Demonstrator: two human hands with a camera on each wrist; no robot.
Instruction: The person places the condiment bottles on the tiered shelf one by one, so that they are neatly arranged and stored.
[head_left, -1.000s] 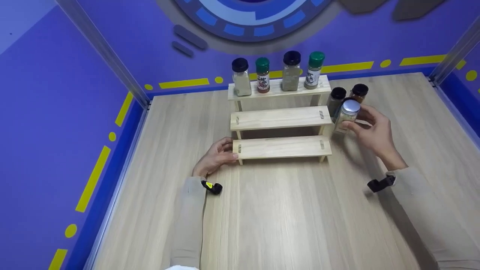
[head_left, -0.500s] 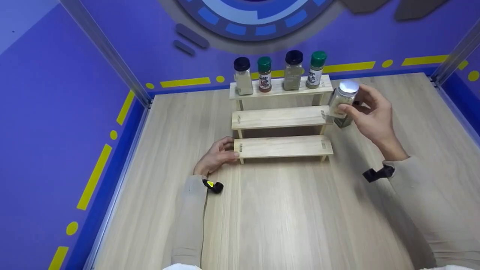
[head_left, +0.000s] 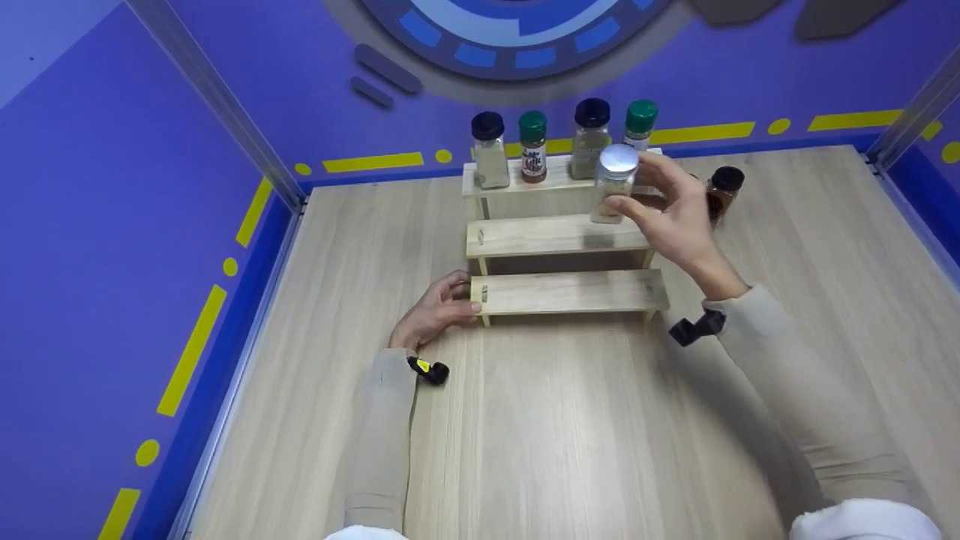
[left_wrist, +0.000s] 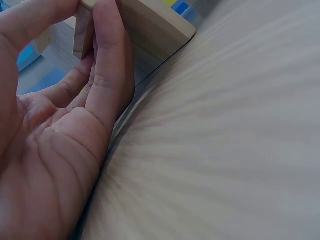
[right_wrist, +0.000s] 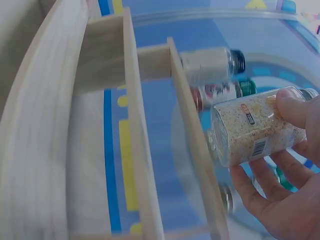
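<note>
My right hand holds a clear spice jar with a silver lid, thumb on one side and fingers on the other. Pale granules and a small label show on this jar in the right wrist view. It hangs above the middle step of a three-tier wooden rack, tilted slightly. At the rack's lower left end, my left hand pinches the bottom step's edge. In the left wrist view, the thumb and fingers lie on either side of the board end.
On the top step stand a black-lidded jar, a green-lidded jar, another black-lidded jar and a partly hidden green-lidded jar. Right of the rack is a dark-lidded jar; another behind my right hand is mostly hidden.
My right hand has lifted the silver-lidded jar from beside the rack and carried it left over the middle step. The left hand has stayed at the rack's end.
</note>
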